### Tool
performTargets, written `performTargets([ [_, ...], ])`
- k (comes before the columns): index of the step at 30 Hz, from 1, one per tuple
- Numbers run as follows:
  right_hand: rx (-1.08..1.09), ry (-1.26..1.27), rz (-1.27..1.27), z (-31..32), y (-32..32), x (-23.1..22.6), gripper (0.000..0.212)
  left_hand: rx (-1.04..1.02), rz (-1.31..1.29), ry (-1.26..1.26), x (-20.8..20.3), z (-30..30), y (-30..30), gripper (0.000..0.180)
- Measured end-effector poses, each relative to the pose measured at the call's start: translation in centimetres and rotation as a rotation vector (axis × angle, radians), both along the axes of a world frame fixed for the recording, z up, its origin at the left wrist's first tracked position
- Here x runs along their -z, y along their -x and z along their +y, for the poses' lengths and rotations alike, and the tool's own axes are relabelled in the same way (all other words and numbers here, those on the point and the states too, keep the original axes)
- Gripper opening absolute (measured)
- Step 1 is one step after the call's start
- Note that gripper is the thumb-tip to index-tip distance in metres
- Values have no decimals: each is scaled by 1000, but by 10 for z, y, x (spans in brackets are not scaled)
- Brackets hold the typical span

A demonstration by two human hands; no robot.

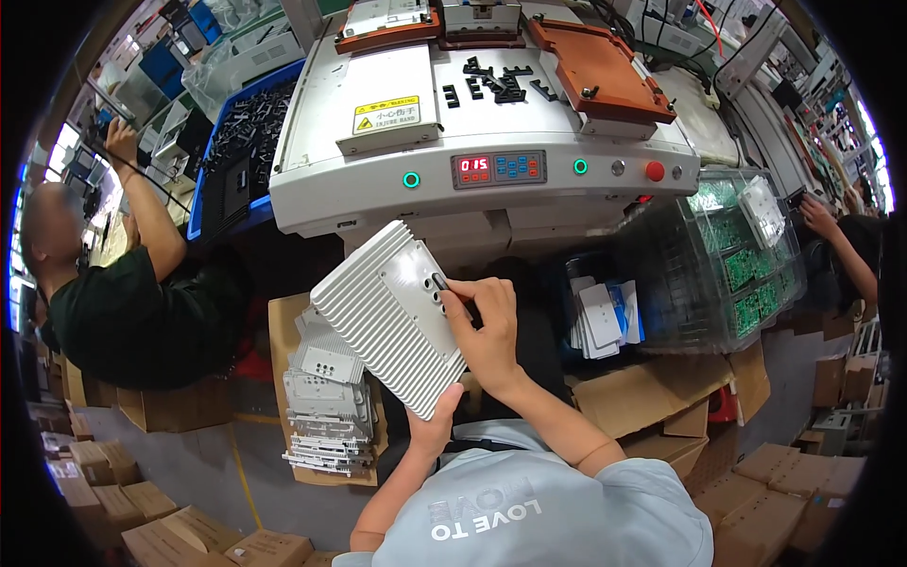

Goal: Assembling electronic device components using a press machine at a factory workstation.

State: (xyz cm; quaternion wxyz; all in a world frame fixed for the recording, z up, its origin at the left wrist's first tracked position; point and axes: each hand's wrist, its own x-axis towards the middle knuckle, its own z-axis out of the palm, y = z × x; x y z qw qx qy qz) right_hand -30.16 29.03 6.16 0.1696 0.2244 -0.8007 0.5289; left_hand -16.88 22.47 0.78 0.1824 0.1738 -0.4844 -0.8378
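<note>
A white ribbed metal housing (373, 321), like a heat-sink cover, is tilted in front of me below the machine. My left hand (436, 420) grips its lower corner, the thumb lying along the edge. On the housing's flat smooth area is a cluster of small round holes. There my right hand (487, 326) pinches a small black part (438, 282) between thumb and finger, touching the surface by the holes. Its exact shape is mostly covered by my fingertips. To the left, more white ribbed housings (326, 416) are stacked in an open cardboard box (283, 326).
A white machine (378, 194) with lit buttons, orange-brown plates (605, 71) and loose black pieces (501, 83) stands ahead. Left of it, a blue bin (196, 213) holds many black parts. Green circuit boards (746, 269) sit in clear trays at right. Another person (123, 312) sits at left.
</note>
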Motion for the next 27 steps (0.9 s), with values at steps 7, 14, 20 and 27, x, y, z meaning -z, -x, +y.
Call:
performTargets([
  [7,-584,631,-1051,36,28,31,29,339,124,-210,-12,-24,7,71],
  [14,-486,398,-943,79,7,73,29,269,-255,-291,10,-40,16,53],
  [20,413,-567,-82,178,25,166,55,281,-353,-310,13,-25,21,54],
  [27,495,-738,-166,248,27,211,85,250,-374,-294,14,-31,17,56],
])
